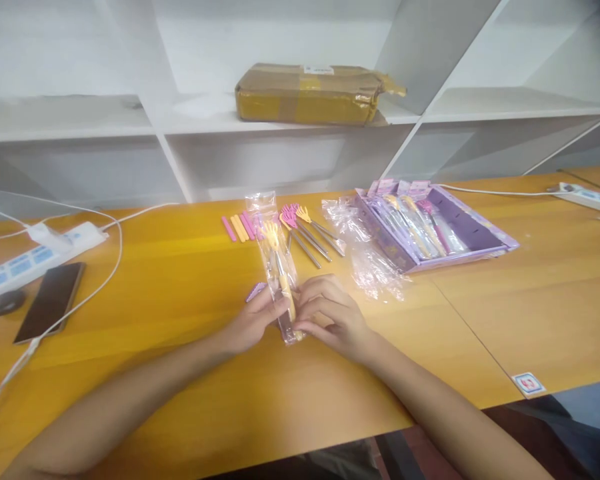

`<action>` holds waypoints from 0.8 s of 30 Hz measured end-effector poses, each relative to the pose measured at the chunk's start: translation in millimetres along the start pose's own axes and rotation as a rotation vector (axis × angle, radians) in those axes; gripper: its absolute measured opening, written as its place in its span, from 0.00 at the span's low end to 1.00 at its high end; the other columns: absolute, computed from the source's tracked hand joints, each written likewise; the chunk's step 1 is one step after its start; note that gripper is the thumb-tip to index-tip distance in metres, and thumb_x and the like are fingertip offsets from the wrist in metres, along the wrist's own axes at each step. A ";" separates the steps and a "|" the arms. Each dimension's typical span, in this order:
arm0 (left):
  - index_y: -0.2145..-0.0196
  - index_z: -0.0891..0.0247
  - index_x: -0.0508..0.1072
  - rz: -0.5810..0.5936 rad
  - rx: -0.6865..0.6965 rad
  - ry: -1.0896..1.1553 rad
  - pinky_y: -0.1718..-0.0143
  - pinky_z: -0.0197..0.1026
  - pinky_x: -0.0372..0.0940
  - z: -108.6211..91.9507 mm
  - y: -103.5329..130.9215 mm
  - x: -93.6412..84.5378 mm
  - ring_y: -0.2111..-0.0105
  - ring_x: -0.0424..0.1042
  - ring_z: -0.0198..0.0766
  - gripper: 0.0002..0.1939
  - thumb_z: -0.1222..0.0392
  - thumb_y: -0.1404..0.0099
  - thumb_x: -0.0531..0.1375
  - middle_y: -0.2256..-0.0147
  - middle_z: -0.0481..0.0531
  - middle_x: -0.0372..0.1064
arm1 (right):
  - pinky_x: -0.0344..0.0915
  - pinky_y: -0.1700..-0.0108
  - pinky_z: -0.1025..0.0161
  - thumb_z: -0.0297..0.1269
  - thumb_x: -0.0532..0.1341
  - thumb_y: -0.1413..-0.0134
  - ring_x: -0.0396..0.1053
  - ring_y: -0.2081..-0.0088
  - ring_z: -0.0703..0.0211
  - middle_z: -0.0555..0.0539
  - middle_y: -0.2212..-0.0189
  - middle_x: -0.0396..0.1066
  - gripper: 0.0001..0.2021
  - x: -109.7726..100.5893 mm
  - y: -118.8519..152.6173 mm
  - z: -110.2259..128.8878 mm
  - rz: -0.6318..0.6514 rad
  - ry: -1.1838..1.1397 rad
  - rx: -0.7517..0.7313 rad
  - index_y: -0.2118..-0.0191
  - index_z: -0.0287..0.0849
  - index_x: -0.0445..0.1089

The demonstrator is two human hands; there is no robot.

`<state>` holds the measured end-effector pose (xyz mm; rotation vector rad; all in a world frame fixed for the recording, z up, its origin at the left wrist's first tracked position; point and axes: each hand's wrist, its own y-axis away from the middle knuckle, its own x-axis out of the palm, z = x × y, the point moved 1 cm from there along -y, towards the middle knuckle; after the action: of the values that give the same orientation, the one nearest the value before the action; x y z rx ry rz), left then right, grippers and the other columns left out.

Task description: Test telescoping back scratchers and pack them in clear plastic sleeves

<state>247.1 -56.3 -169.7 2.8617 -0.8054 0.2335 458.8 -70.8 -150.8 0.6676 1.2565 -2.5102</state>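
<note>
A yellow back scratcher [284, 280] with a hand-shaped head lies inside a clear plastic bag [267, 203], its head pointing away from me. My left hand [260, 317] is closed on the bagged back scratcher near its handle, thumb on top. From the other side, my right hand [333, 317] pinches the bag's near part beside the handle. Part of a purple card [255, 291] shows behind my left fingers. Beyond my hands lie loose pink and yellow scratcher heads on metal rods [310, 240], and several pink and yellow handle tubes [237, 228] to their left.
Crumpled clear bags [375, 267] lie beside a purple display box [490, 233] holding several bagged scratchers. At left are a power strip [45, 257], a phone [50, 303], a black mouse [6, 303] and white cables. A taped carton [305, 97] sits on the shelf behind.
</note>
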 end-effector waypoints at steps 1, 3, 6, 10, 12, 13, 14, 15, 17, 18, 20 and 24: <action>0.48 0.57 0.80 -0.017 -0.005 0.009 0.44 0.49 0.68 1.0 -0.5 0.3 0.48 0.71 0.48 0.22 0.39 0.28 0.63 0.53 0.56 0.75 | 0.69 0.46 0.52 0.37 0.71 0.36 0.73 0.52 0.54 0.46 0.60 0.76 0.05 0.2 0.3 -0.1 0.003 0.009 0.001 0.59 0.46 0.76; 0.55 0.59 0.81 -0.058 0.007 -0.018 0.45 0.48 0.67 2.2 -1.5 0.7 0.49 0.70 0.48 0.22 0.37 0.29 0.62 0.56 0.55 0.74 | 0.69 0.47 0.53 0.37 0.70 0.36 0.74 0.52 0.55 0.47 0.60 0.76 0.05 0.6 0.8 -0.1 0.009 0.031 0.001 0.59 0.46 0.75; 0.64 0.60 0.79 -0.068 0.071 -0.171 0.41 0.48 0.63 0.9 -3.1 0.6 0.49 0.68 0.47 0.23 0.37 0.27 0.60 0.60 0.54 0.73 | 0.70 0.48 0.53 0.36 0.70 0.35 0.74 0.53 0.55 0.47 0.60 0.75 0.05 0.8 1.6 1.4 0.007 0.082 -0.020 0.59 0.46 0.74; 0.70 0.60 0.72 0.028 0.106 -0.384 0.49 0.46 0.62 -1.1 -4.7 1.9 0.60 0.66 0.43 0.27 0.36 0.24 0.53 0.67 0.51 0.67 | 0.71 0.51 0.54 0.36 0.72 0.37 0.73 0.53 0.54 0.45 0.59 0.73 0.07 0.8 3.0 4.7 -0.029 0.160 -0.068 0.57 0.45 0.75; 0.71 0.60 0.69 0.065 0.097 -0.416 0.57 0.44 0.60 -1.0 -4.9 3.2 0.66 0.62 0.41 0.28 0.35 0.24 0.51 0.70 0.49 0.63 | 0.71 0.51 0.54 0.36 0.72 0.38 0.72 0.52 0.54 0.45 0.58 0.72 0.08 0.9 3.3 5.3 -0.031 0.172 -0.080 0.57 0.45 0.75; 0.72 0.60 0.68 0.075 0.094 -0.421 0.59 0.44 0.59 -1.1 -4.7 3.7 0.67 0.61 0.41 0.28 0.35 0.24 0.51 0.70 0.49 0.63 | 0.71 0.50 0.54 0.36 0.72 0.38 0.72 0.51 0.54 0.45 0.58 0.72 0.08 1.0 3.3 5.0 -0.025 0.175 -0.080 0.57 0.45 0.75; 0.72 0.60 0.68 0.082 0.093 -0.426 0.60 0.44 0.58 -1.7 -4.3 4.2 0.67 0.61 0.41 0.29 0.35 0.23 0.50 0.71 0.49 0.63 | 0.72 0.50 0.54 0.35 0.72 0.39 0.72 0.51 0.54 0.45 0.57 0.71 0.08 1.1 3.3 4.5 -0.017 0.177 -0.078 0.57 0.44 0.75; 0.72 0.60 0.68 0.085 0.094 -0.428 0.59 0.44 0.59 -2.7 -3.8 4.4 0.67 0.61 0.41 0.29 0.36 0.23 0.49 0.71 0.49 0.64 | 0.72 0.49 0.54 0.35 0.72 0.38 0.72 0.51 0.54 0.44 0.57 0.71 0.08 1.0 3.2 3.6 -0.011 0.180 -0.076 0.57 0.44 0.74; 0.73 0.60 0.68 0.086 0.104 -0.425 0.56 0.45 0.60 -6.2 -2.5 4.4 0.66 0.63 0.41 0.30 0.38 0.21 0.48 0.71 0.50 0.66 | 0.72 0.50 0.54 0.35 0.72 0.39 0.71 0.51 0.54 0.44 0.57 0.70 0.08 0.3 3.3 1.5 -0.014 0.193 -0.077 0.58 0.44 0.74; 0.73 0.60 0.69 0.093 0.113 -0.425 0.54 0.45 0.60 -8.3 -2.1 4.3 0.65 0.64 0.41 0.30 0.39 0.21 0.47 0.70 0.50 0.67 | 0.72 0.50 0.53 0.35 0.73 0.39 0.72 0.51 0.54 0.45 0.57 0.70 0.08 -0.4 3.5 0.5 -0.023 0.204 -0.082 0.58 0.45 0.74; 0.72 0.60 0.72 0.096 0.133 -0.430 0.51 0.45 0.61 -12.4 -1.9 3.9 0.63 0.66 0.42 0.28 0.41 0.21 0.48 0.69 0.50 0.70 | 0.72 0.50 0.53 0.35 0.74 0.40 0.72 0.51 0.53 0.45 0.57 0.71 0.09 -2.5 4.1 -0.6 -0.047 0.229 -0.109 0.57 0.45 0.74; 0.63 0.61 0.77 0.005 0.157 -0.417 0.50 0.46 0.65 -14.6 -4.5 2.6 0.59 0.69 0.45 0.21 0.41 0.24 0.56 0.64 0.52 0.73 | 0.72 0.45 0.50 0.32 0.74 0.41 0.75 0.49 0.53 0.46 0.56 0.77 0.14 -6.8 4.5 0.5 0.006 0.177 -0.173 0.53 0.45 0.73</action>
<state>250.1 -51.0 -155.5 3.1033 -0.8955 -0.3273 466.3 -73.8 -150.1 0.8637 1.5085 -2.3445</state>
